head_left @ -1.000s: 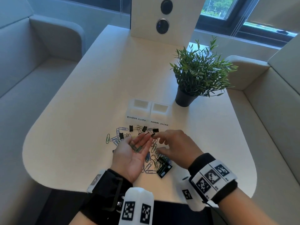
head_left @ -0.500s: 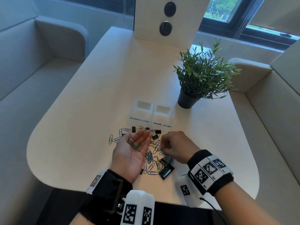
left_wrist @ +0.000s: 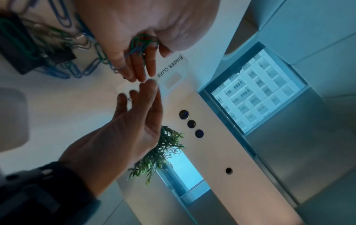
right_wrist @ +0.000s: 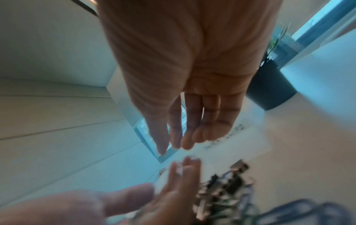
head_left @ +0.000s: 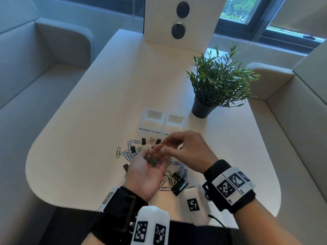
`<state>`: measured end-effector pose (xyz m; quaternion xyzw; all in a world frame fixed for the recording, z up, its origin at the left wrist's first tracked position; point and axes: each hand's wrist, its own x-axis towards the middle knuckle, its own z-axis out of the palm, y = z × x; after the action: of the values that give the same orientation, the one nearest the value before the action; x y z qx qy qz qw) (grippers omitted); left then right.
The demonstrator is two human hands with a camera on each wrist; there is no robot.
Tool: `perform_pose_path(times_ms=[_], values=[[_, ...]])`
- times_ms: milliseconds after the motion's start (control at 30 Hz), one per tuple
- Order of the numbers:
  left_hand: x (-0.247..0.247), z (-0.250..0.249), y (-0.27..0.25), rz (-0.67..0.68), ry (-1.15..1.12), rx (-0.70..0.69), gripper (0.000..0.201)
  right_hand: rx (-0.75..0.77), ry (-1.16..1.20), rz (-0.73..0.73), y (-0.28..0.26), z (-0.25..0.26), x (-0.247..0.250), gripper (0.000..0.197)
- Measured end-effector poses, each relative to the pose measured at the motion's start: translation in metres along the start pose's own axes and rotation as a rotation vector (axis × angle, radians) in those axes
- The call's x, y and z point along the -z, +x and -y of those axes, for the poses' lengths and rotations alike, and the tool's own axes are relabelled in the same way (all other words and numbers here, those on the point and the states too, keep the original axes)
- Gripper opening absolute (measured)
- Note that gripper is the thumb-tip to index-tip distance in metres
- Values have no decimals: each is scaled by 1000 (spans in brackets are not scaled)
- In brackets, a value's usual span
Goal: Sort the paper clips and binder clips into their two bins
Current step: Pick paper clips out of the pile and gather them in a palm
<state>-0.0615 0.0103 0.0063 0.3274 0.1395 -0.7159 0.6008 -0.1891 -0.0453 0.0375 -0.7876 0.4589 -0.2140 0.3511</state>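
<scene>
Left hand: the left hand [head_left: 147, 172] is lying palm up above the near part of the pile, fingers relaxed and slightly cupped, serving as a tray rather than gripping.
Clips in palm: a small bunch of paper clips [head_left: 152, 161] is resting at the base of those fingers; in the left wrist view green and blue wire loops are showing there [left_wrist: 141, 44].
Right hand: the right hand [head_left: 187, 151] is hovering just beyond the left fingertips, its fingers [right_wrist: 174, 132] drawn together and pointing down. I cannot tell whether it is pinching a clip; nothing is showing between the tips.
Loose pile: paper clips [head_left: 131, 150] and black binder clips [head_left: 178, 186] are lying mixed on the table [head_left: 79, 138] under and to both sides of the left hand.
Bins: the bin labelled BINDER CLIPS [head_left: 153, 116] is sitting beyond both hands; its neighbour [head_left: 175, 120] is just past the right fingertips, its label partly hidden. Both appear empty, so sorting looks barely begun.
Handling, paper clips: judged light, thin, springy wire, likely to tangle and slide off an open palm; best pinched across the flat loops, one or a few at a time.
Handling, binder clips: judged heavier and stiff; best taken by the black body, since the wire handles are likely to swing.
Bystander: a potted plant [head_left: 217, 82] is standing beyond the right hand, well apart from the pile.
</scene>
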Motion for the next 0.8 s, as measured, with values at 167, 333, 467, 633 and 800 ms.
perform_pose_path(times_ms=[167, 333, 467, 633, 800], values=[[3, -15, -3, -13, -18, -28, 30, -58, -338, 61, -4, -23, -5, 21], [5, -18, -3, -41, 42, -53, 30, -78, -464, 168, -3, -25, -19, 27], [5, -14, 0, -67, 159, -141, 34, -113, -445, 196, 4, -24, -17, 17], [1, -11, 3, -50, 192, -158, 33, -123, -500, 276, 8, -19, -17, 9], [-5, -11, 5, -18, 161, -149, 35, -107, -450, 215, 9, -22, -11, 8]])
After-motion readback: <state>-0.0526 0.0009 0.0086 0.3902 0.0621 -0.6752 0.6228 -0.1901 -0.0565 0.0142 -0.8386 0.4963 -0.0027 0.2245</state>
